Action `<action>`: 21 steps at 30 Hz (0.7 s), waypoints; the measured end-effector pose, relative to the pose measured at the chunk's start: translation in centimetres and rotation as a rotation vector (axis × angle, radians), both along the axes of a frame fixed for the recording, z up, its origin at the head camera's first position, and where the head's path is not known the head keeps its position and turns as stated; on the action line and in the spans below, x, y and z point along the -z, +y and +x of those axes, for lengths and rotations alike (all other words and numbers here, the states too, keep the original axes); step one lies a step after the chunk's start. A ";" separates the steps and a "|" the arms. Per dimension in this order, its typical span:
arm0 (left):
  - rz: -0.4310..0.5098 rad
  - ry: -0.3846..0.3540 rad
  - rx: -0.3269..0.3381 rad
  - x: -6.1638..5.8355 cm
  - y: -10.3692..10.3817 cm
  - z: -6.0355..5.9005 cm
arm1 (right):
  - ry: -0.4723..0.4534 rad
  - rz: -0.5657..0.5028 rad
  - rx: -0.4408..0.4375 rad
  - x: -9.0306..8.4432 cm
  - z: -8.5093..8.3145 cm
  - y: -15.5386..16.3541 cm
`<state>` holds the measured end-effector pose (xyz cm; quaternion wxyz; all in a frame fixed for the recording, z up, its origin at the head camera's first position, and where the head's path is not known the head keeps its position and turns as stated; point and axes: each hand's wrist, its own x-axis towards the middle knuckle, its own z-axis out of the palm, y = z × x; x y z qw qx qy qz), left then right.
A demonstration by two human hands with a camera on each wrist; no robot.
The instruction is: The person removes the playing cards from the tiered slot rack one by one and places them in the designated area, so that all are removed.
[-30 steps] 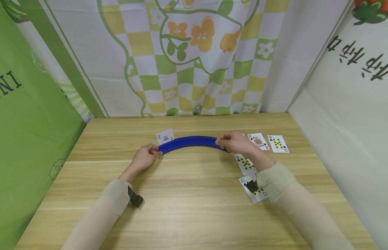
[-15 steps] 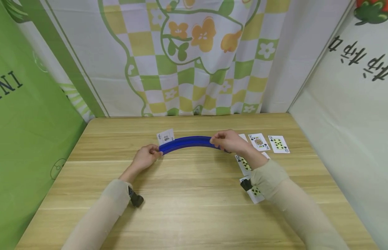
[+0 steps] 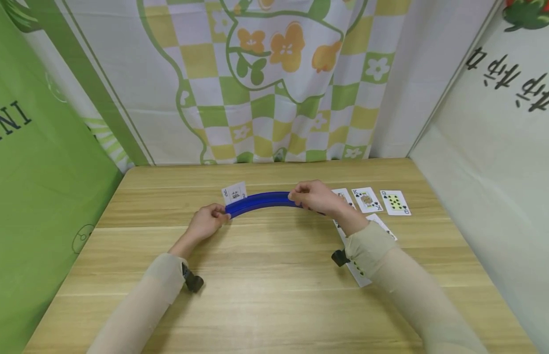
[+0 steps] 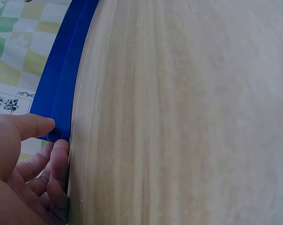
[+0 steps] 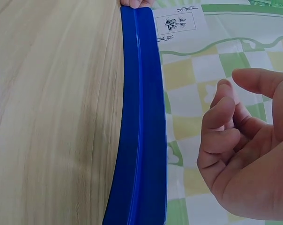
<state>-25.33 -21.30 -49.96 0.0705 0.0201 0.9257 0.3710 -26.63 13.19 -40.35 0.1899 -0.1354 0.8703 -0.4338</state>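
Observation:
A curved blue card holder [image 3: 263,200] lies across the far half of the table. My left hand [image 3: 206,223] pinches its left end, the thumb pressing on top in the left wrist view and the other fingers curled by the end. A joker card [image 3: 236,193] stands tilted at the holder's left part, also visible in the right wrist view. My right hand [image 3: 317,197] is over the holder's right part in the head view. From the right wrist, that hand [image 5: 247,150] shows loosely bent fingers, the thumb apart from them and nothing between.
A king [image 3: 367,199] and a nine [image 3: 395,202] lie face up at the far right of the wooden table [image 3: 256,295]. More playing cards lie beneath and beside my right forearm, partly hidden. A patterned curtain [image 3: 292,128] hangs behind the table.
My right hand has moved left along the holder, uncovering more of the cards at the far right. The left hand, the holder and the joker have stayed in place.

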 end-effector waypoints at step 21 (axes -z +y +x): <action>0.003 0.004 -0.004 -0.1 0.1 0.2 | -0.013 -0.055 0.010 0.5 -1.3 -2.4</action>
